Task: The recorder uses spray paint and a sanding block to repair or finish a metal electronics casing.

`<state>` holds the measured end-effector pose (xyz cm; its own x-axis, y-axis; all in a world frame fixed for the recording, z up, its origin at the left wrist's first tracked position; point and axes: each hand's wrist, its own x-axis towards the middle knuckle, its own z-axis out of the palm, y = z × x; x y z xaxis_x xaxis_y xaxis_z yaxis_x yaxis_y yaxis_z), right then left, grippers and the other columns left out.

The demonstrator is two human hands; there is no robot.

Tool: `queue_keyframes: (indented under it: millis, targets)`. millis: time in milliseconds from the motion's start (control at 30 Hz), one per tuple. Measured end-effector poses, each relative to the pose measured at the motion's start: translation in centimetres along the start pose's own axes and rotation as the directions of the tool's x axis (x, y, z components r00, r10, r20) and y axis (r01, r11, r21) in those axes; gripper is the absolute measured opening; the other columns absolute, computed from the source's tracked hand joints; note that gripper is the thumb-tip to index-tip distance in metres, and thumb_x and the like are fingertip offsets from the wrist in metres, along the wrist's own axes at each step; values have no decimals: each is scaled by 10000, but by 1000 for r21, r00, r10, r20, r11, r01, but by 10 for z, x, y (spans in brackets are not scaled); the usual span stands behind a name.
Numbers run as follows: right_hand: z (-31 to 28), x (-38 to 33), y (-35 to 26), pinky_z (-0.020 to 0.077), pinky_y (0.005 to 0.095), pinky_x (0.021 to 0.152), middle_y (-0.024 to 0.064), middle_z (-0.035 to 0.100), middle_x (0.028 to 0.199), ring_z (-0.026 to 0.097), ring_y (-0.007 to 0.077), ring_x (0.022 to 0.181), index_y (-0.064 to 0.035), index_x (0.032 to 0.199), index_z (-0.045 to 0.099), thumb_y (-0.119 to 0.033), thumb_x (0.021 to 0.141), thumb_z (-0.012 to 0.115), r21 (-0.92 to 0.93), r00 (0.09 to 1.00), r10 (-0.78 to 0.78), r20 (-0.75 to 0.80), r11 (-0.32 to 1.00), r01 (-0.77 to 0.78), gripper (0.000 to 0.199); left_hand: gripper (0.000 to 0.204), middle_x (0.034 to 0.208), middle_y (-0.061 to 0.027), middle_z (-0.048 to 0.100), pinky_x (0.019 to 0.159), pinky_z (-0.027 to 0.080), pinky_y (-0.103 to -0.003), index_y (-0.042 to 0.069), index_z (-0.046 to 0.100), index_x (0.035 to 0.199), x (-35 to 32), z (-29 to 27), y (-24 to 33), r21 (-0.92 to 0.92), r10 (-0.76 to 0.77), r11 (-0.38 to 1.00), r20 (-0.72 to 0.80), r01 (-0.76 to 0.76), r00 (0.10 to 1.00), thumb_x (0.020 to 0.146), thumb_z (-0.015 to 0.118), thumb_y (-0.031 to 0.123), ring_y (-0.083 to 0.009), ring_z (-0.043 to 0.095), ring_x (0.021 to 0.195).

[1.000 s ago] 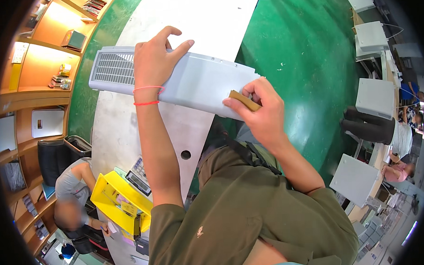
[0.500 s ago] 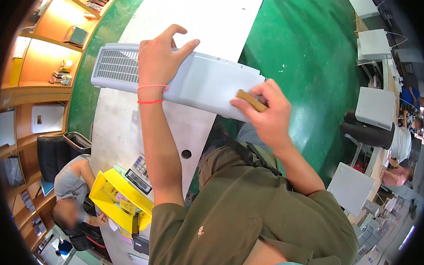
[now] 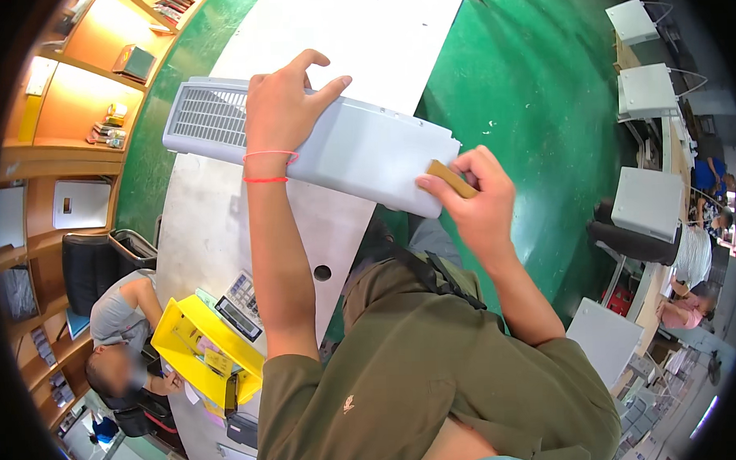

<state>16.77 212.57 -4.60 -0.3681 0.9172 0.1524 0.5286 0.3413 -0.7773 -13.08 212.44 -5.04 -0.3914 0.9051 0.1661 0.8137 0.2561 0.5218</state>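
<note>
Presently, my view: I look straight down over my olive shirt (image 3: 438, 390) at a long white tabletop (image 3: 222, 235) set on a green floor (image 3: 534, 102).
Left hand: my left hand (image 3: 286, 103) lies flat on top of the grey plastic cover (image 3: 357, 149), fingers spread, thumb apart from the rest, pressing the cover down; two thin red bands (image 3: 267, 167) circle the wrist.
Right hand: my right hand (image 3: 476, 202) has its fingers curled and pressed together, pinching a small tan block (image 3: 451, 178) against the cover's right end.
Grey plastic cover: long and narrow, with a slatted grille (image 3: 206, 114) at its left end; it lies across the tabletop's right edge, its right end sticking out past that edge over the floor.
Tabletop, near end: a round hole (image 3: 322, 273) sits close to the right edge; a yellow bin (image 3: 198, 349) and a calculator (image 3: 242, 303) stand by the left edge.
Beside the tabletop: a seated person (image 3: 120, 336) in a grey top leans toward the yellow bin.
Left wall: orange shelves (image 3: 79, 86) hold books.
Right side: white boxes (image 3: 647, 204) stand well apart from me.
</note>
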Motion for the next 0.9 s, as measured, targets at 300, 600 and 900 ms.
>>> queue_keyframes:
  millis: [300, 600, 900]
  targets:
    - [5, -1, -6, 441, 362, 575, 33, 603, 817, 554, 178, 649, -55, 850, 664, -277, 836, 1007, 23, 1000, -4, 0, 1000, 4, 409, 475, 746, -79, 718, 992, 489, -413, 129, 803, 1169, 2, -3, 1, -14, 1, 1000, 33, -1, 999, 955, 826, 553, -261, 683, 737]
    - [10, 0, -12, 424, 358, 583, 18, 594, 805, 521, 148, 651, -49, 827, 653, -245, 810, 1018, 33, 1000, -19, 11, 999, 19, 415, 472, 730, -73, 710, 970, 484, -398, 131, 807, 1178, 0, -3, 1, -15, -5, 1000, 32, 5, 999, 953, 833, 545, -253, 688, 739]
    - [12, -7, -7, 419, 363, 591, 34, 576, 803, 512, 177, 655, -55, 846, 667, -252, 808, 1023, 53, 1000, -15, 22, 999, 13, 409, 479, 738, -68, 710, 970, 494, -410, 133, 803, 1185, -1, -4, 1, -23, -20, 1000, 46, 21, 999, 948, 838, 548, -261, 679, 729]
